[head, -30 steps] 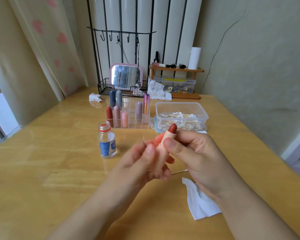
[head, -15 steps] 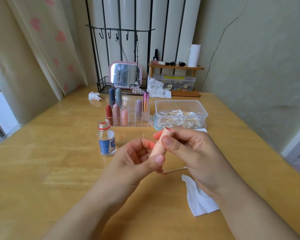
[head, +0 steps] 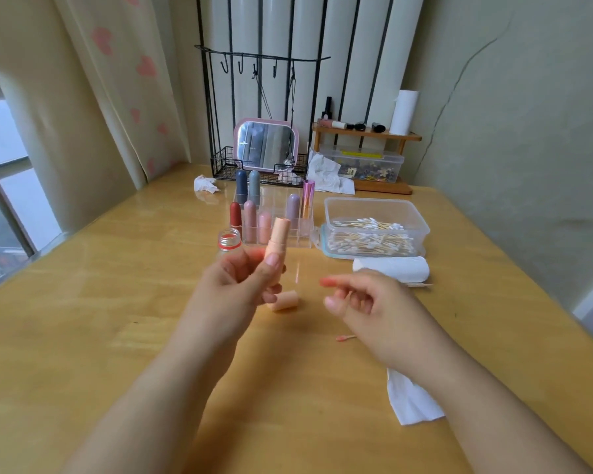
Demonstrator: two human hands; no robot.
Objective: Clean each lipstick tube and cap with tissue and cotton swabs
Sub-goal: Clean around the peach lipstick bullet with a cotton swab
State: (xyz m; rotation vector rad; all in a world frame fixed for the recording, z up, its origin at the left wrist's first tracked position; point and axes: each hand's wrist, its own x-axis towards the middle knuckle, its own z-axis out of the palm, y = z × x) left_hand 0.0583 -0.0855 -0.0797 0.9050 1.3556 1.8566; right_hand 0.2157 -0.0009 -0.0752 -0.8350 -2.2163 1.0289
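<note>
My left hand (head: 243, 285) grips the base of a peach lipstick tube (head: 278, 236) and holds it upright above the table, uncapped, with no colour showing at its top. A matching peach cap (head: 285, 301) lies on its side on the table, just by my left fingers. My right hand (head: 360, 299) hovers to the right of the tube, fingers apart and empty, slightly blurred. A used cotton swab (head: 345, 337) with a pink tip lies on the table below my right hand. A white tissue (head: 411, 401) lies partly under my right forearm.
A clear organizer (head: 303, 230) with several lipsticks stands behind the tube. An open small bottle (head: 229, 239) sits behind my left hand. At the right are a plastic box of cotton swabs (head: 374, 213) and a folded tissue (head: 394, 270). A mirror (head: 266, 143) and a wooden shelf (head: 367, 133) stand at the back.
The red lipstick tip has gone down into the tube. My right hand let go of the tube and moved right. My left hand raised the tube, and the cap now shows on the table.
</note>
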